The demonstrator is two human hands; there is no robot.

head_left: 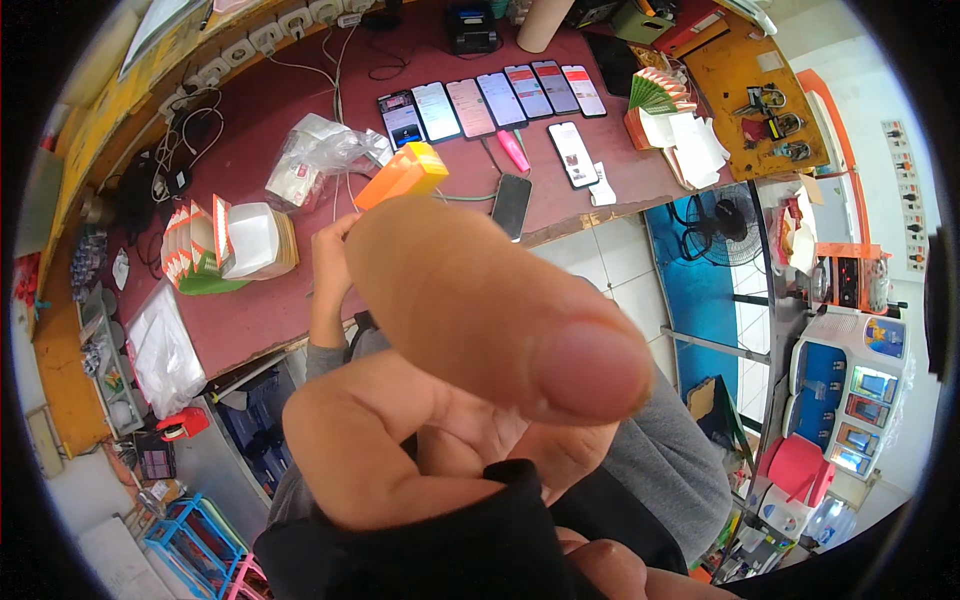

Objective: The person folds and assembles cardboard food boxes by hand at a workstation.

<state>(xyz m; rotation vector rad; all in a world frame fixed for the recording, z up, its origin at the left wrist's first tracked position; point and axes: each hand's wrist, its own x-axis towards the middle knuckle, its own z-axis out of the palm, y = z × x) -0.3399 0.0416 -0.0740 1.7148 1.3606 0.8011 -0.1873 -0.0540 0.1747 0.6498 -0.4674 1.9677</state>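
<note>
My left hand [330,262] reaches over the near edge of the red table and grips the lower end of a small orange and yellow box [402,172]. Part of that grip is hidden behind a large finger. This finger belongs to my right hand [470,390], raised very close to the camera, with the index finger bent across the middle and other fingers curled below. Some of its palm shows, and I see nothing in it. A dark phone [512,206] lies just beyond the raised finger, near a pink marker [513,150].
A row of several lit phones [466,107] spans the table [260,120], with another phone [572,156] nearer. Stacks of folded cartons [258,240] stand left, with plastic bags [312,160] behind. More cartons [670,130] lie right. A black fan [715,222] stands past the table's edge.
</note>
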